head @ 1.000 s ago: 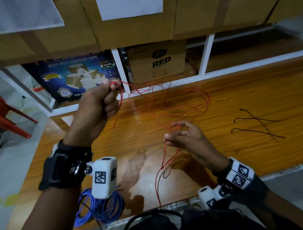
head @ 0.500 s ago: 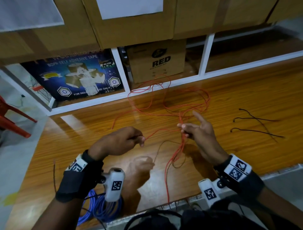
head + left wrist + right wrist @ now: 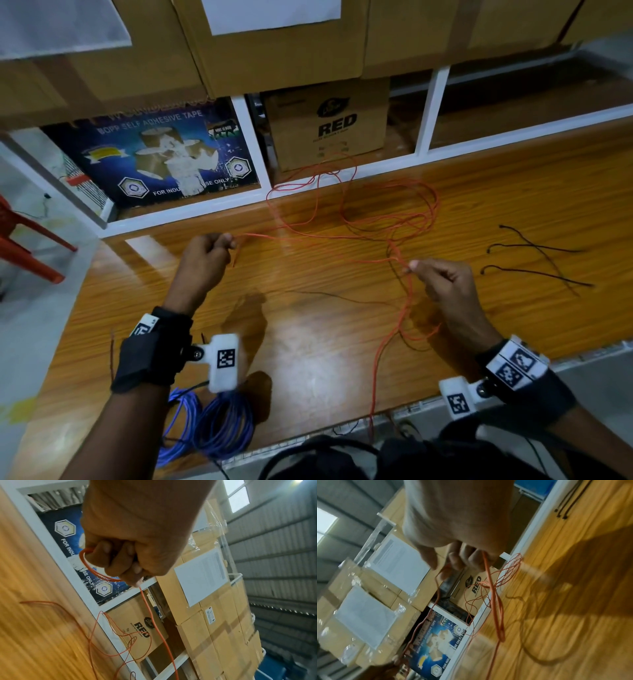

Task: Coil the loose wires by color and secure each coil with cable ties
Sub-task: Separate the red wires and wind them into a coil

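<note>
Left hand [image 3: 205, 255] is fisted tight around the red wire [image 3: 342, 240], a small loop poking out by the knuckles. Right hand [image 3: 442, 277] pinches the same wire over the wooden table [image 3: 513, 192]. Compared to half a second ago, the hands are further apart, stretching the strand between them.

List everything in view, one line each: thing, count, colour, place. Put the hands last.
red wire: one loose tangle, red-orange, across the middle of the table, one strand hanging over the near edge
blue wire coil: one, blue, near left edge of the table
cable ties: three, black, right side of the table
table: one, wood-brown
RED carton: one, brown, shelf behind
tape box: one, dark blue, left shelf
left hand: grips the red wire
right hand: pinches the red wire
</note>
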Motion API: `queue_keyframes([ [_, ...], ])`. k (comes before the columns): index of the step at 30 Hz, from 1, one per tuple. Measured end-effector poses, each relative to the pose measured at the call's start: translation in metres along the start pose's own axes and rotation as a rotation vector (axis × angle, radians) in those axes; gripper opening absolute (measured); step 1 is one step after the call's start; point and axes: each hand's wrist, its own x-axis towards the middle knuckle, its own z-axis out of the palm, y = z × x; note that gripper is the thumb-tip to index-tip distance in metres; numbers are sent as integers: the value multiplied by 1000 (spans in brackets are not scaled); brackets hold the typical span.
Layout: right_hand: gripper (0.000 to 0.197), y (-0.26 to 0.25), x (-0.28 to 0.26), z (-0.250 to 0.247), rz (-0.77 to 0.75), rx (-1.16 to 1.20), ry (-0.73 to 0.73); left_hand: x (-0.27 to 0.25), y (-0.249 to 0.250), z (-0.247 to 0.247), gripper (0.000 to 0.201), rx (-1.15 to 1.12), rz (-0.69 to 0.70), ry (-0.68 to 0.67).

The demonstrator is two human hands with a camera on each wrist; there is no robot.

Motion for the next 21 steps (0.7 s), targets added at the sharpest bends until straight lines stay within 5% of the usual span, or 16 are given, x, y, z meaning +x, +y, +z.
queue_keyframes([
  [4,22,6,-4,-11,98,68,-309,-1,4,-3,35,-413,-83,-8],
  [9,17,11,-4,-9,130,-206,-694,-2,25,-2,28,-857,-161,-149],
  [12,32,11,3,-5,56,-487,-628,-7,37,2,28,-911,-200,-291],
  [15,24,1,11,-3,-11,-665,-531,-14,42,8,28,-877,-213,-400],
  [21,52,-56,16,26,-253,-627,-263,-29,61,18,25,-1019,-275,-619],
])
